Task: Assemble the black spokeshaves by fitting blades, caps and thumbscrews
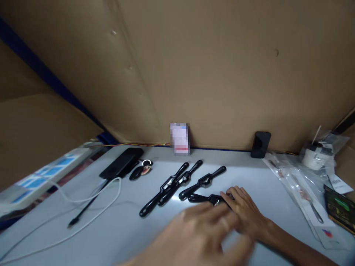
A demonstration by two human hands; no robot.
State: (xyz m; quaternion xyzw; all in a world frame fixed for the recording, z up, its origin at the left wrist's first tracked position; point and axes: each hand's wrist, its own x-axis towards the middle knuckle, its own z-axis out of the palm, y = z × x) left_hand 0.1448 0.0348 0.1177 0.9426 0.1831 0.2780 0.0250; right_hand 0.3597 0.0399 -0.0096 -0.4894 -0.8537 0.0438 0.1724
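Several black spokeshaves lie slantwise on the grey table. The leftmost spokeshave [151,203] overlaps the second spokeshave [172,192], and a third spokeshave [190,190] lies to their right. Nearest to me is a fourth spokeshave [198,198]. My right hand [244,207] is closed over its right handle. In front, blurred by motion, is my left hand [194,236], fingers bent and pointing right. It hides part of the table below the fourth spokeshave, and I cannot make out whether it holds anything.
At left are a black power bank [122,162] with cables, a black mouse-shaped object [137,173] and a power strip [44,177]. A lit phone [180,139] and a dark phone [260,144] lean on the cardboard wall [210,74]. Packaged palette knives [313,207] and a white jar [314,157] are right.
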